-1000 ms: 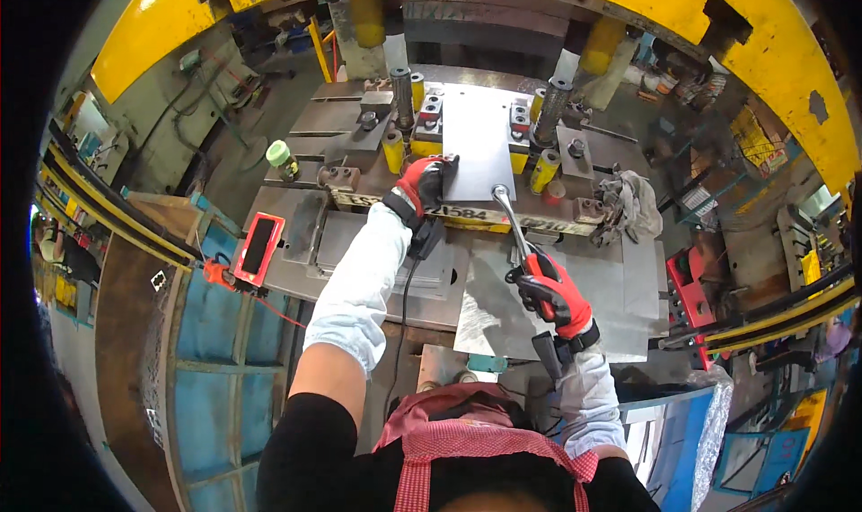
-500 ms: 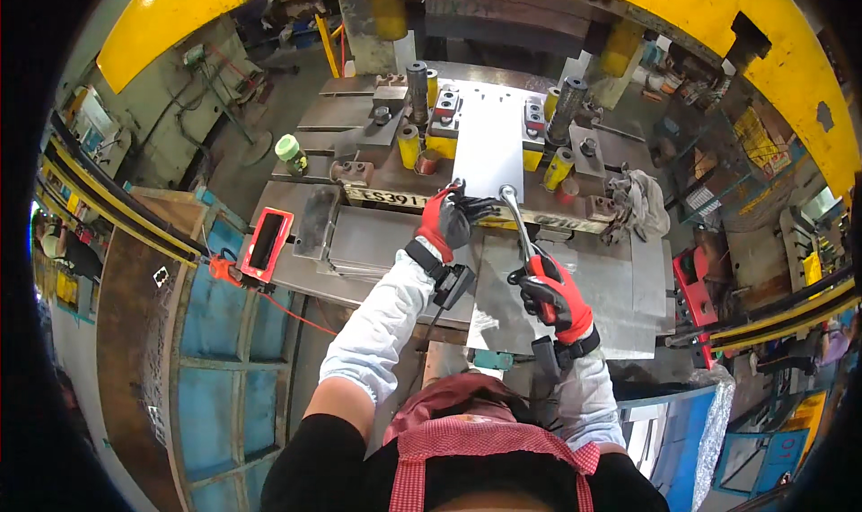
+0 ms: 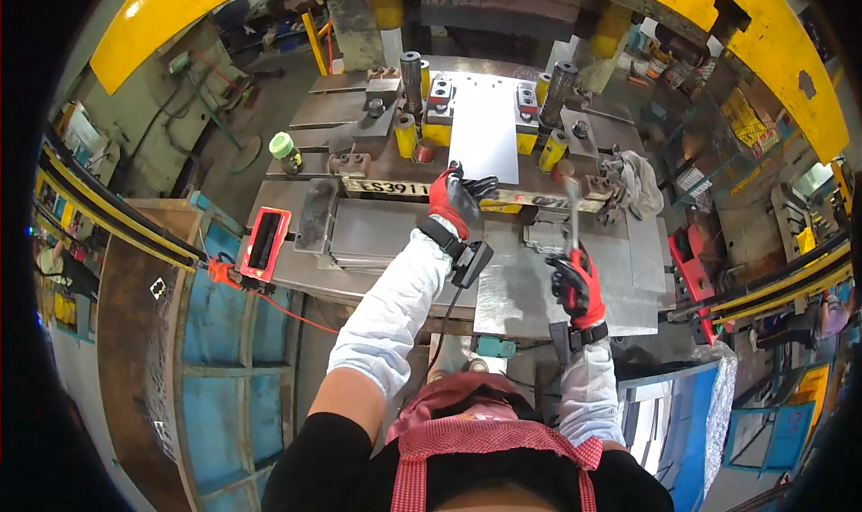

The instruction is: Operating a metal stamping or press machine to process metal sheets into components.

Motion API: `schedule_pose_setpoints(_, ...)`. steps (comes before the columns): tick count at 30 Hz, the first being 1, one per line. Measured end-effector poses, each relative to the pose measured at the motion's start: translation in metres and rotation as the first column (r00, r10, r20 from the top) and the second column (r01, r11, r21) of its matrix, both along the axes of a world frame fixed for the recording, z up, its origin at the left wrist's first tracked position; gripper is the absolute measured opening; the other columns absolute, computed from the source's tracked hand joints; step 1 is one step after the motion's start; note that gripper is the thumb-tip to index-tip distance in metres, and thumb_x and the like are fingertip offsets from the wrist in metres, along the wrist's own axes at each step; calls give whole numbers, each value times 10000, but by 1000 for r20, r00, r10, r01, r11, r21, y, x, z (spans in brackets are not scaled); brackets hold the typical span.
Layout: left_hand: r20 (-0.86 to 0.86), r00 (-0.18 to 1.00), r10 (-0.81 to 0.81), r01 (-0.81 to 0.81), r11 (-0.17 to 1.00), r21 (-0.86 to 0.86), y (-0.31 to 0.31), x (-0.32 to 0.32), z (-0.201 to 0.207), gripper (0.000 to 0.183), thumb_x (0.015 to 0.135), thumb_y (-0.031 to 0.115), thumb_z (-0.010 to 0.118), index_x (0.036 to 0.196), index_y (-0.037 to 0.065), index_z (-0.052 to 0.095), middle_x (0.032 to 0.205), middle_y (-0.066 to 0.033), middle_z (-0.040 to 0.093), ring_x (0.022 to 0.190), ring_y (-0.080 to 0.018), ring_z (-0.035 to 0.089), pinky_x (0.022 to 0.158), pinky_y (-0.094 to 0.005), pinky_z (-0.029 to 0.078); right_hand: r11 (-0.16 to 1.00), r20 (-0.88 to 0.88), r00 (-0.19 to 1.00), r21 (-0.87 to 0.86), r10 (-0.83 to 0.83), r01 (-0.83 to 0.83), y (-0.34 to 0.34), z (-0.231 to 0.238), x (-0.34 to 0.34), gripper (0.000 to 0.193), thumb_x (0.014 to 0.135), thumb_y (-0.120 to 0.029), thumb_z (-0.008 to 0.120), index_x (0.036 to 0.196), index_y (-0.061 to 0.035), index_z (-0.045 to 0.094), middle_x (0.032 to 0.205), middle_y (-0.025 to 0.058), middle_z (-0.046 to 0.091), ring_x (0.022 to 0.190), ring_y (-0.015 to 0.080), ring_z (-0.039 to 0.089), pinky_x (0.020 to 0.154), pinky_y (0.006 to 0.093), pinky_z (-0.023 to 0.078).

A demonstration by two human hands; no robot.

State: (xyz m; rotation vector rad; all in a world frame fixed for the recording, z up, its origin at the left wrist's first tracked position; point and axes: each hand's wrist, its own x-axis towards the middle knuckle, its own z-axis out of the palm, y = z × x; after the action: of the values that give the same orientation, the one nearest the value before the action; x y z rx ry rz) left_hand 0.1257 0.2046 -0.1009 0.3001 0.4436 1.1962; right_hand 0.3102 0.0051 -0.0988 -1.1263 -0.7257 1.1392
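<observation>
My left hand (image 3: pixel 458 198), in a red and black work glove, is at the near left corner of a pale metal sheet (image 3: pixel 485 128) lying on the press die. Its thumb points up and its fingers stretch to the right, apart from each other. In my right hand (image 3: pixel 577 287), gloved alike, is a long steel wrench (image 3: pixel 575 214), closed in the fingers. The wrench points away from me, its far end blurred, above the flat sheet metal (image 3: pixel 539 287) at the table's near side.
Steel guide posts (image 3: pixel 411 85) and yellow cylinders (image 3: pixel 406 136) flank the sheet. A crumpled grey cloth (image 3: pixel 636 184) is at right. A green-capped bottle (image 3: pixel 285 151) and a red-framed tray (image 3: pixel 266 242) stand at left, near stacked metal plates (image 3: pixel 377 232). Yellow press arms arch overhead.
My right hand has moved right with the wrench, whose end has swung away from the pale sheet's near edge. My left hand has shifted slightly and stays by the sheet's corner.
</observation>
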Motion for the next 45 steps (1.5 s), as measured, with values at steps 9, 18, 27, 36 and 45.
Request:
schedule_pose_setpoints(9, 25, 997, -77, 80, 987, -142, 5, 0, 4, 378, 889, 371, 368, 1056, 31, 377, 909, -287, 545, 769, -400, 580, 702, -449, 482, 920, -78, 917, -47, -392, 389, -41, -170, 83, 124, 787, -187, 523, 785, -122, 418, 553, 18, 461, 394, 136, 433, 359, 262, 359)
schedule_pose_setpoints(18, -10, 1000, -10, 9, 996, -93, 2, -1, 5, 390, 885, 309, 392, 1070, -35, 383, 966, -294, 507, 835, -427, 563, 684, -442, 517, 928, -187, 914, -164, -361, 333, -48, -128, 64, 162, 790, -185, 559, 853, -136, 418, 602, 59, 508, 426, 179, 487, 379, 296, 412)
schedule_pose_setpoints(27, 33, 998, -46, 51, 985, -167, 5, 3, 9, 385, 888, 303, 370, 1106, -12, 406, 1007, -261, 519, 848, -415, 563, 705, -436, 513, 935, -388, 851, -170, -353, 311, -46, -151, 79, 188, 777, -182, 567, 888, -144, 421, 642, 85, 545, 420, 185, 488, 351, 307, 406)
schedule_pose_setpoints(36, -15, 999, -42, 40, 991, -127, -4, 3, 18, 363, 875, 291, 401, 1105, 13, 432, 1010, -219, 546, 842, -391, 574, 711, -429, 513, 929, -16, 929, 21, -369, 369, -46, -154, 79, 182, 767, -157, 542, 903, -88, 442, 646, 55, 506, 493, 174, 513, 405, 305, 439)
schedule_pose_setpoints(45, -54, 998, -44, 38, 992, -117, 4, 1, 7, 385, 875, 263, 385, 1142, -15, 377, 1092, -236, 495, 948, -405, 530, 785, -441, 486, 929, -3, 929, -7, -370, 370, -44, -156, 79, 162, 804, -206, 518, 791, -137, 371, 553, 35, 445, 432, 168, 472, 370, 302, 384)
